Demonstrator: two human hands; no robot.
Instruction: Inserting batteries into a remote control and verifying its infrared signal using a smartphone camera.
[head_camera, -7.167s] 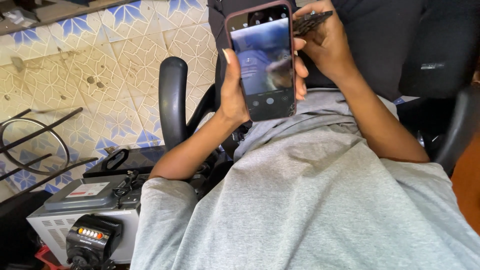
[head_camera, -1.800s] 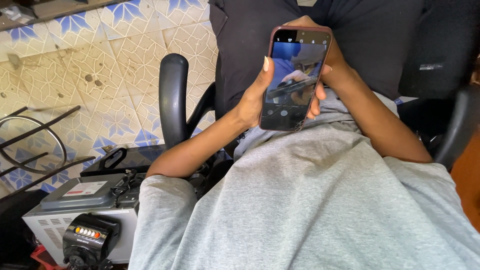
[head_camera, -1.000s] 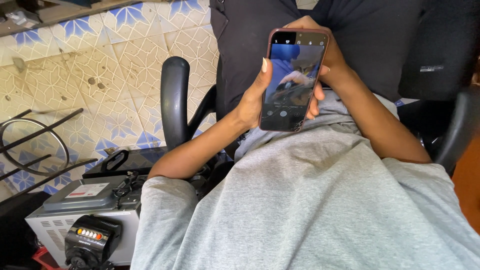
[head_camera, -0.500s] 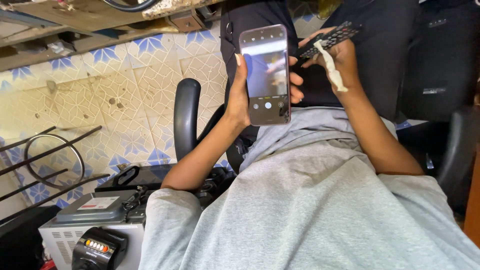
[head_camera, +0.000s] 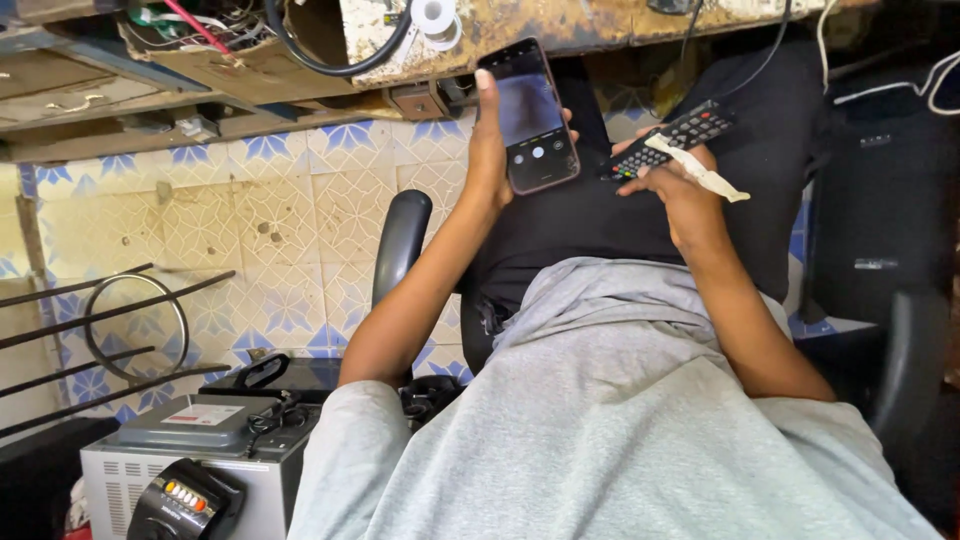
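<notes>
Holding a smartphone (head_camera: 530, 118) up in front of the body, the left hand (head_camera: 490, 150) grips it by its left edge, thumb laid along that side and fingers wrapped behind, so the hand is closed around the phone. The screen shows a camera view with a round shutter button near the bottom. Compared with a moment ago the phone sits higher and further out, now close under the edge of the worn wooden workbench (head_camera: 600, 25), and the head has tilted up with it, bringing the bench's underside, its dangling black cable (head_camera: 340, 60) and a roll of white tape (head_camera: 435, 15) into sight.

The right hand (head_camera: 680, 185) holds a black remote control (head_camera: 670, 138) just beside the phone, fingers curled under it and thumb over its buttons; a strip of pale tape (head_camera: 700, 172) hangs off it (this strip was not visible when the phone was lower). Phone and remote are near each other but not touching. With the remote now raised beside the lens, the pairing looks like the phone camera being lined up on the remote's front end.

Below, a grey shirt (head_camera: 620, 420) fills the lap, a black chair armrest (head_camera: 400, 240) stands against the blue-patterned tiled wall (head_camera: 250, 220), and a grey metal appliance (head_camera: 190, 460) sits at lower left.
</notes>
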